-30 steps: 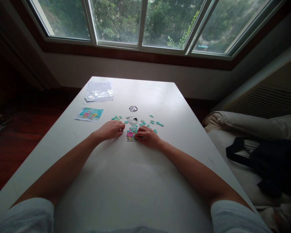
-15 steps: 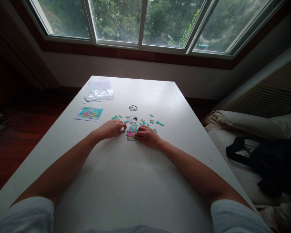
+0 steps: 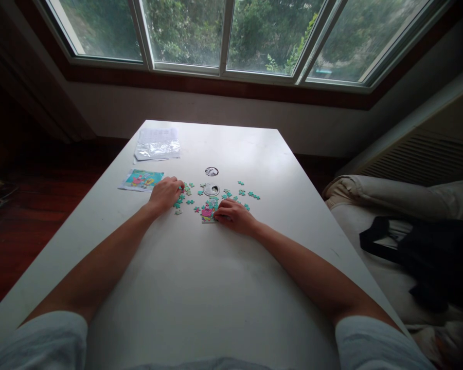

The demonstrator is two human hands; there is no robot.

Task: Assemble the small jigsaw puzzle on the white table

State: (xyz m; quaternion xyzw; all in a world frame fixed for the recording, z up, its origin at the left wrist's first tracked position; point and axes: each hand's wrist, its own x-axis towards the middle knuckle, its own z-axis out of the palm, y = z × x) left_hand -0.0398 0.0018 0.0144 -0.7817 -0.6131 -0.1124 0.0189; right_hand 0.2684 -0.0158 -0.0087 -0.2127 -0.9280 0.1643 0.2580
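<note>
A small joined section of a jigsaw puzzle [image 3: 208, 211], pink and teal, lies on the white table. My right hand [image 3: 236, 216] rests at its right side, fingers curled against its edge and hiding part of it. Over the loose teal pieces [image 3: 178, 202] on the left is my left hand [image 3: 165, 194], its fingertips pinched at a small puzzle piece [image 3: 182, 186] that is mostly covered. A single pink piece [image 3: 196, 209] lies just left of the joined section. More teal pieces [image 3: 242, 192] are scattered beyond my right hand.
A round metal tin [image 3: 211, 189] sits behind the puzzle, with a round lid-like disc [image 3: 212, 171] farther back. The picture sheet [image 3: 142, 180] lies at left, near a clear plastic packet [image 3: 158, 145] with papers. Dark clothing [image 3: 428, 257] lies on the seat at right.
My left hand has moved left and away from beside the joined section to the loose pieces, uncovering the pink piece and several teal ones. My right hand has stayed in place.
</note>
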